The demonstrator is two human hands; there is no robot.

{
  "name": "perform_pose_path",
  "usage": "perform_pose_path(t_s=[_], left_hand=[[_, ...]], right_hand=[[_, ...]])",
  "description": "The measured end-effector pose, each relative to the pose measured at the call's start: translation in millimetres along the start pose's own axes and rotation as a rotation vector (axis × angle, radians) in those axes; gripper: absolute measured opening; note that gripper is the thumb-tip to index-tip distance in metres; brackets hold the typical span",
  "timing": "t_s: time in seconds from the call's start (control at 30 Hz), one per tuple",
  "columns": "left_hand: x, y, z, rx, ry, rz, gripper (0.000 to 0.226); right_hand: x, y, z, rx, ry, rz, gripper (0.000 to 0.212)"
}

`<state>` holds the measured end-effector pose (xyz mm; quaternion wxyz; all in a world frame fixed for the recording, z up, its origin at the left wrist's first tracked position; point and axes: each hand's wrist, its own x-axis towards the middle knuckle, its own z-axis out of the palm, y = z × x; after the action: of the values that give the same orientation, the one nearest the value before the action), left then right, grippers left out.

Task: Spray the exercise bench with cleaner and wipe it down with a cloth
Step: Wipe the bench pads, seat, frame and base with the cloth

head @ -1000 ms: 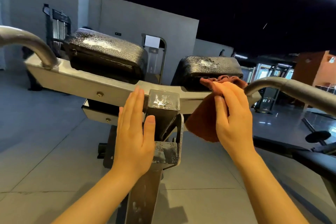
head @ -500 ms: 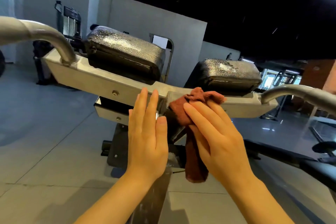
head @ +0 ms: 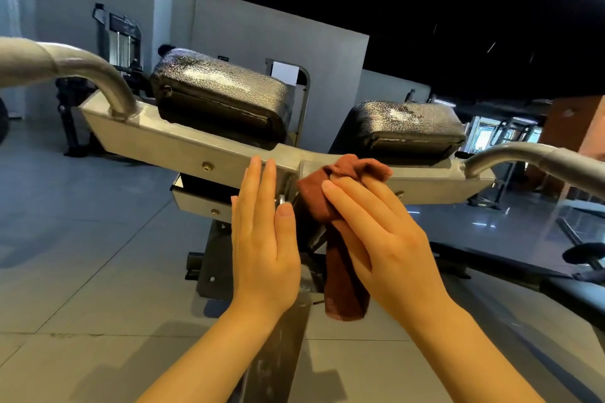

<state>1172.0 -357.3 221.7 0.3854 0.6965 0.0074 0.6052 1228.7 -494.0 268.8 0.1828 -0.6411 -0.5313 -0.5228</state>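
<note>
The right hand (head: 389, 239) presses a brown cloth (head: 330, 206) on the bench frame (head: 183, 144), fingers straight. The left hand (head: 262, 239), flat and released, rests at 9 o'clock of the cloth.

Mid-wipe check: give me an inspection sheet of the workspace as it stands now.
Surface: grey metal crossbar of the bench, two black pads above it, both glistening.
Job's things: brown cloth bunched against the crossbar's centre joint, its tail hanging down; spray bottle not seen.
Clutter: nothing seen.
Grippers: left hand flat, straight fingers against the crossbar; right hand pressing the cloth with straight fingers.
Cables: nothing seen.
Surroundings: curved grey handles at both ends, tiled floor, grey walls, other gym machines behind.
</note>
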Motion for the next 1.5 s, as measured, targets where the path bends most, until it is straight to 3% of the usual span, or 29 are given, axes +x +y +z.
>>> perform_pose_path(t_s=[0.27, 0.57, 0.73, 0.97, 1.2, 1.33, 1.4, 1.5], left_hand=[[1, -1, 0, -0.032, 0.006, 0.011, 0.045], [1, 0, -1, -0.049, -0.014, 0.014, 0.040], [-1, -2, -1, -0.094, 0.031, -0.005, 0.041], [0, 0, -1, -0.110, 0.047, -0.012, 0.041], [2, 3, -4, 0.015, -0.042, 0.026, 0.044], [1, -2, -15, 0.086, -0.116, 0.037, 0.047], [-3, -11, -26, 0.107, -0.134, 0.008, 0.049], [-3, -21, -45, 0.102, -0.236, -0.085, 0.049]], right_hand=[[41, -16, 24, 0.052, 0.037, 0.057, 0.039], [-12, -13, 10, -0.048, 0.080, 0.083, 0.046], [10, -19, 10, 0.002, 0.021, 0.131, 0.042], [21, -14, 12, 0.031, 0.015, 0.067, 0.041], [-19, -17, -9, 0.043, 0.044, 0.227, 0.037], [-38, -33, -24, 0.104, 0.159, 0.390, 0.035], [-46, -50, -21, 0.079, 0.207, 0.377, 0.035], [-52, -78, 11, -0.001, 0.084, 0.311, 0.038]])
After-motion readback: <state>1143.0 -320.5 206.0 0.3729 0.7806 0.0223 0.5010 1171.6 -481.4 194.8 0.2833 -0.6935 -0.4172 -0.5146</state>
